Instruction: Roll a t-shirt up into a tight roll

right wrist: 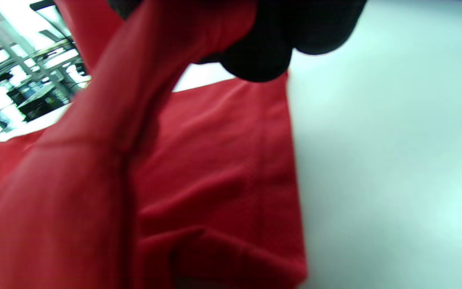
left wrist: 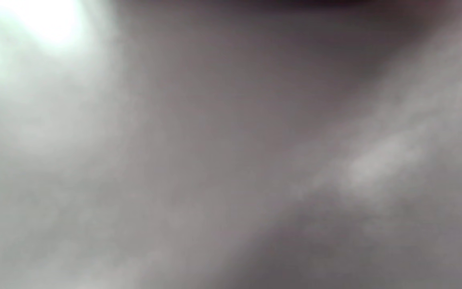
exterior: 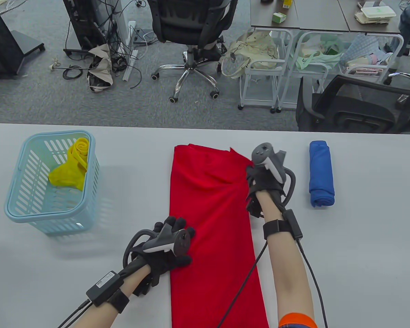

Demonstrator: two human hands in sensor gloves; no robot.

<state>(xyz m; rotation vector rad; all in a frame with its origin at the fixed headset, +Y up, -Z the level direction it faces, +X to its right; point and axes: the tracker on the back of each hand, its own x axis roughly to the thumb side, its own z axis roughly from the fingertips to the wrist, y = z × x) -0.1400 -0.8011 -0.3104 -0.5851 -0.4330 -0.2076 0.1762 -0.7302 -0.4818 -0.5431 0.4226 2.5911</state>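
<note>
Fabric edge of red t-shirt (exterior: 212, 218) seemingly pinched by right hand (exterior: 264, 181).

Table (exterior: 362, 239): shirt (exterior: 212, 239); basket (exterior: 17, 205); roll (exterior: 321, 177)

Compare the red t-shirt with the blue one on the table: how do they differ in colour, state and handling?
The red cloth t-shirt lies folded into a long flat strip; the blue cloth t-shirt is already a tight roll. The red one is in hand: the right hand pinches its far right edge, and the left hand rests on its left edge; nothing touches the blue one. Both lie lengthwise on the grey table.
</note>
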